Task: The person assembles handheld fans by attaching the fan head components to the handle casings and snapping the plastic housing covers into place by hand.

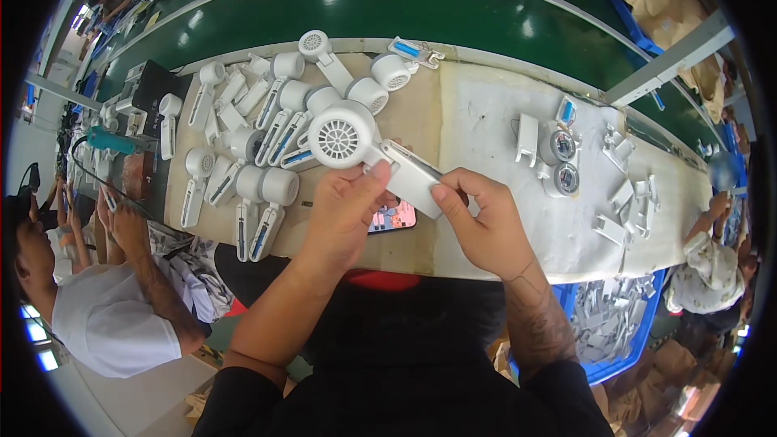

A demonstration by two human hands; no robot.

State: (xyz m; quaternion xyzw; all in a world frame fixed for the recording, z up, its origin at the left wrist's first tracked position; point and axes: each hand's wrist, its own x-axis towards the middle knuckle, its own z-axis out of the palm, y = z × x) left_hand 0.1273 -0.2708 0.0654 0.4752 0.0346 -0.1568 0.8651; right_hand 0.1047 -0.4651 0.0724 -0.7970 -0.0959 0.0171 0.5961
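Observation:
Between my two hands is a white handheld fan (343,136), its round slotted head to the left and its handle slanting down to the right. My left hand (344,214) pinches it at the neck, thumb on top. The thumb and fingers of my right hand (483,218) close on the far end of the handle. Under the fan lies a phone (394,217) with a lit pink screen, partly covered. A pile of similar white fans (279,186) spreads left of my hands, several with handles open and blue cells inside.
White handle shells (622,202) and two round fan heads (561,146) lie on the right of the worktable (477,105). A blue crate (603,368) of small parts stands below its right edge. A green conveyor (380,4) runs behind. A teal power tool (111,141) and a co-worker (121,307) are at left.

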